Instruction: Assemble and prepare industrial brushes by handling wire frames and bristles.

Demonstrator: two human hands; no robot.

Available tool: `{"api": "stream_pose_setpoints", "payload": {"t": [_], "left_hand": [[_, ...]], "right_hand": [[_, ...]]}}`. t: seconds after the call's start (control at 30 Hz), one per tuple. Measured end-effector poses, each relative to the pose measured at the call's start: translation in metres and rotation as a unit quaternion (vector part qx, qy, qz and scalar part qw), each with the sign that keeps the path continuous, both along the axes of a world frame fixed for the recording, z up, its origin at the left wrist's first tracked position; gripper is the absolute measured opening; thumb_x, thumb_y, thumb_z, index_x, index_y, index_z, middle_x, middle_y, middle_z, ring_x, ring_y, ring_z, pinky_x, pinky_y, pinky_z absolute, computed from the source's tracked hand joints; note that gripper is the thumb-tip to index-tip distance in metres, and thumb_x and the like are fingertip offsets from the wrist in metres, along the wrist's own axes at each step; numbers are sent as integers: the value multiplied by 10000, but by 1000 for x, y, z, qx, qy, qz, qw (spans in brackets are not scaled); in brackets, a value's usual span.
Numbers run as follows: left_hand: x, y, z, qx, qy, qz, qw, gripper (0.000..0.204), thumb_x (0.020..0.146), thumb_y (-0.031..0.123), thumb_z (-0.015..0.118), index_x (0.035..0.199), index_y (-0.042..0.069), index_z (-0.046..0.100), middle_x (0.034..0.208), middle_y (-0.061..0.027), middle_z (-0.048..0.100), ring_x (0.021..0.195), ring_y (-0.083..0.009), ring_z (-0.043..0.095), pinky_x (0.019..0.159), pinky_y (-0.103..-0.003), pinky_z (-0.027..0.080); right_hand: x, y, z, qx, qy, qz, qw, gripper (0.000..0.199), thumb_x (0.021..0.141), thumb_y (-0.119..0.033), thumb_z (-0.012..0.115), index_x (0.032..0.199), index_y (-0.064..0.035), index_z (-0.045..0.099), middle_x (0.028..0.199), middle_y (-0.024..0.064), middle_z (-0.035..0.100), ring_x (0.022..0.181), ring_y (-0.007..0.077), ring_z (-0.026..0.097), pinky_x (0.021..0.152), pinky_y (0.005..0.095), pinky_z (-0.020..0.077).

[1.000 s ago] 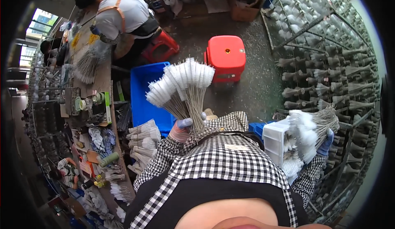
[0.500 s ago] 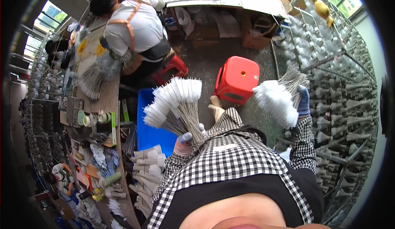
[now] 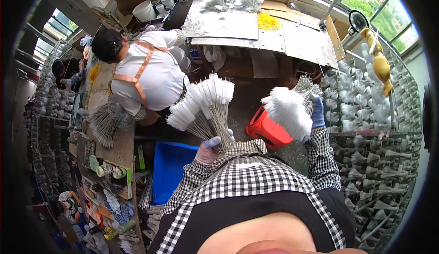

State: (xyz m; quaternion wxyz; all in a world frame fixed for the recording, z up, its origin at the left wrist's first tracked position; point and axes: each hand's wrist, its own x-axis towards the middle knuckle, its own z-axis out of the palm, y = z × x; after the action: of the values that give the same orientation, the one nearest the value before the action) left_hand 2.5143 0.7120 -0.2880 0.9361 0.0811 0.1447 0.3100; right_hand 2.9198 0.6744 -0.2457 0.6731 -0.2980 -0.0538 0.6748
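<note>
My left hand (image 3: 211, 148), in a glove, is closed round the wire stems of a large bunch of white-bristled wire brushes (image 3: 206, 101). Their bristle heads fan out upward and to the left. On the right, my right hand (image 3: 317, 113), in a blue-grey glove, grips a second bunch of wire brushes (image 3: 286, 110). The heads of this bunch point left and down, and its thin stems stick out above the hand. Both bunches are held up in the air, apart from each other. My right bunch covers part of a red stool (image 3: 267, 128).
A blue bin (image 3: 171, 169) stands left of me beside a cluttered workbench (image 3: 103, 151). A co-worker in a white shirt (image 3: 153, 66) is at the bench ahead-left. A far table (image 3: 224, 25) bears brushes and yellow pieces. Racks full of brush bundles (image 3: 370, 162) line the right side.
The view has tilted up and moved forward, showing more of the far table and windows. The right bunch has shifted left and now overlaps the stool. Both hands keep their brushes.
</note>
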Motion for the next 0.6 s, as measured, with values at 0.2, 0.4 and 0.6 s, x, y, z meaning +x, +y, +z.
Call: {"api": "stream_pose_setpoints", "payload": {"t": [0.2, 0.4, 0.6], "left_hand": [[78, 226, -34, 51, 84, 62, 993, 411, 846, 97, 737, 1218, -16, 602, 1074, -130, 696, 984, -266, 689, 907, -398, 572], [175, 524, -89, 88, 116, 148, 978, 370, 879, 79, 719, 1225, 32, 598, 1080, -111, 689, 966, -225, 691, 856, -342, 588], [275, 797, -164, 49, 203, 206, 956, 405, 886, 114, 738, 1263, 54, 604, 1177, -46, 663, 990, -203, 672, 859, -363, 595]], "right_hand": [[55, 212, -28, -14, -15, -70, 997, 502, 892, -332, 595, 1257, 13, 592, 1195, 184, 674, 1040, 313, 673, 961, 429, 541], [97, 489, -84, -119, -102, -168, 973, 508, 871, -419, 595, 1195, -32, 655, 1101, 150, 715, 964, 314, 685, 899, 441, 550], [172, 774, -147, -163, -122, -236, 950, 538, 879, -514, 565, 1223, -112, 661, 1132, 101, 704, 1006, 310, 648, 904, 462, 529]]}}
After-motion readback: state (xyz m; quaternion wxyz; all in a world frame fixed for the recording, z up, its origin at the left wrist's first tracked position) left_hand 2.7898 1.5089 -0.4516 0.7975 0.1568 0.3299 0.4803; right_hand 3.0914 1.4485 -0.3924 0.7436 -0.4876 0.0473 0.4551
